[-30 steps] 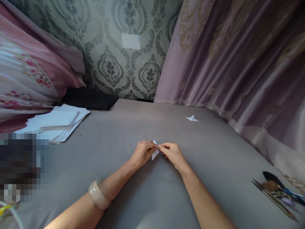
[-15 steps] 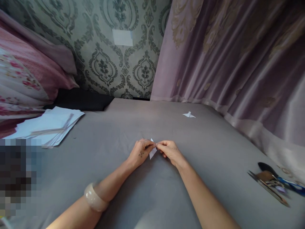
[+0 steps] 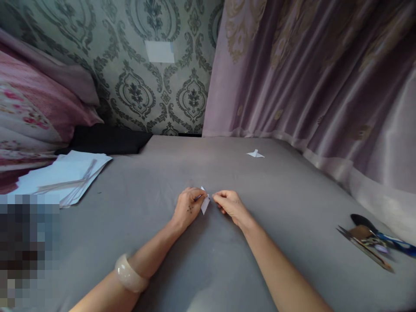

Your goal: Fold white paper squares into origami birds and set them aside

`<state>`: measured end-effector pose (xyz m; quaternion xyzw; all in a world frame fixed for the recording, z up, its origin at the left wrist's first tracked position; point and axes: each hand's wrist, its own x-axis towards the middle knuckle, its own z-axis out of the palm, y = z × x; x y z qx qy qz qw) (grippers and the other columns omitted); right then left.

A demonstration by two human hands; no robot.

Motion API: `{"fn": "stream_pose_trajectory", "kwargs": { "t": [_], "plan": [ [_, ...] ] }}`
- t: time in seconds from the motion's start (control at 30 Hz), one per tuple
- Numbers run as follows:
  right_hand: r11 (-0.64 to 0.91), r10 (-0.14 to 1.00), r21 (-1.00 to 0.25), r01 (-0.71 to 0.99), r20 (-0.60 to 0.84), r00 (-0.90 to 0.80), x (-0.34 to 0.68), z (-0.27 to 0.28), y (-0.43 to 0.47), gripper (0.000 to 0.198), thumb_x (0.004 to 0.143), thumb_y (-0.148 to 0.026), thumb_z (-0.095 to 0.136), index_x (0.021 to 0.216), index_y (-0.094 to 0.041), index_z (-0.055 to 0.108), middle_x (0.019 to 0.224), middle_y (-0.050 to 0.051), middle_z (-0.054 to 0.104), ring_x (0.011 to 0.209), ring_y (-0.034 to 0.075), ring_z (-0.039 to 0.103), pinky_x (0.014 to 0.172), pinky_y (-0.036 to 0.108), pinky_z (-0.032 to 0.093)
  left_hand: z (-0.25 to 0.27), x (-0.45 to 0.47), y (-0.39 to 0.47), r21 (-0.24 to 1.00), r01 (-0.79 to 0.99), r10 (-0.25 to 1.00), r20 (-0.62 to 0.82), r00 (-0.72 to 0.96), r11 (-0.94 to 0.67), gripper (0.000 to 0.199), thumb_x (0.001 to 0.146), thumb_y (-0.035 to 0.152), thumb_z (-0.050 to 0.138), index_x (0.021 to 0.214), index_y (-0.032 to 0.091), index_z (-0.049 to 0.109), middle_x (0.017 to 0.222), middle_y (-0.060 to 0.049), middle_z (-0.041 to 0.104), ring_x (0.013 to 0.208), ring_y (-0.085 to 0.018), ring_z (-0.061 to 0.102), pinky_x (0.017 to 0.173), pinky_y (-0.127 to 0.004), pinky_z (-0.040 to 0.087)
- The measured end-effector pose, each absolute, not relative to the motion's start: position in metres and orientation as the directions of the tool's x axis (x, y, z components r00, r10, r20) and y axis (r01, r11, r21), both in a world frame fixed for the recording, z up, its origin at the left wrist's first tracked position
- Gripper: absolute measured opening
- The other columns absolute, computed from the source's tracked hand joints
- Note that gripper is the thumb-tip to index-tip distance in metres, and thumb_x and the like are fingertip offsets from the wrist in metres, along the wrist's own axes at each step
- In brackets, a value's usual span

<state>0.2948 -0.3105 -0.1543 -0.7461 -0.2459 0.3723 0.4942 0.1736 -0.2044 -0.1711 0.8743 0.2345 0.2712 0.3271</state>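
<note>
My left hand (image 3: pixel 188 205) pinches a small folded white paper (image 3: pixel 205 205) between thumb and fingers, its pointed ends sticking out above and below the fingertips. To the right of the paper is my right hand (image 3: pixel 229 205), its thumb and forefinger pressed together. A narrow gap seems to separate those fingertips from the paper. Whether anything small sits in that pinch, I cannot tell. Both hands are just over the grey cloth-covered surface (image 3: pixel 175 268). Farther back on the right lies another folded white paper piece (image 3: pixel 255 154) with a raised middle and pointed sides.
At the left lies a stack of white paper sheets (image 3: pixel 58 171), with a flat black item (image 3: pixel 110 139) behind it. Blue-handled scissors (image 3: pixel 398 243) and a slim pointed tool (image 3: pixel 365 250) lie at the right. A pink curtain (image 3: pixel 260 78) borders the right side.
My left hand has moved slightly left with the folded paper. My right fingertips, close against it before, now appear a little apart from it. The whole view has shifted slightly.
</note>
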Motion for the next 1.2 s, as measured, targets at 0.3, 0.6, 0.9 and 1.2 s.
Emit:
{"fn": "stream_pose_trajectory", "kwargs": {
  "t": [0.3,0.6,0.9,1.2],
  "plan": [
    [-0.348,0.776,-0.917,0.198,-0.163,0.609,0.293,-0.158,-0.317,0.015,0.074,-0.029,0.058,0.071,-0.015,0.065,0.059,-0.002,0.057,0.053,0.009,0.046,0.05,0.02,0.035,-0.183,0.163,-0.199,0.475,0.545,0.708,0.293,0.643,-0.691,0.024,0.08,0.034,0.063,0.095,0.016,0.067,0.095,-0.01,0.066,0.091,-0.027,0.056,0.08,-0.036,0.043],
    [-0.291,0.823,-0.851,0.437,0.01,0.568,0.283,-0.16,-0.319,0.013,0.078,-0.021,0.057,0.076,-0.017,0.069,0.074,0.003,0.068,0.069,0.014,0.059,0.066,0.024,0.041,-0.163,0.164,-0.205,0.525,0.578,0.732,0.138,0.667,-0.625,0.031,0.087,0.038,0.053,0.076,0.016,0.071,0.078,-0.008,0.07,0.077,-0.021,0.06,0.069,-0.028,0.038],
    [-0.352,0.824,-0.595,0.722,0.17,0.541,0.277,-0.158,-0.32,0.014,0.086,-0.025,0.057,0.091,-0.021,0.069,0.091,0.004,0.065,0.083,0.015,0.061,0.074,0.024,0.043,-0.147,0.164,-0.216,0.699,0.559,0.759,-0.035,0.65,-0.446,0.032,0.086,0.03,0.045,0.082,0.016,0.074,0.073,-0.005,0.071,0.07,-0.017,0.063,0.06,-0.023,0.036],
    [-0.393,0.832,-0.404,0.826,0.227,0.507,0.266,-0.162,-0.3,0.015,0.088,-0.034,0.057,0.086,-0.023,0.066,0.093,0.005,0.063,0.084,0.018,0.06,0.067,0.026,0.04,-0.151,0.162,-0.2,0.757,0.534,0.834,0.025,0.552,-0.376,0.027,0.083,0.021,0.048,0.088,0.015,0.073,0.084,-0.007,0.074,0.079,-0.019,0.065,0.069,-0.026,0.043]
  ]
}}
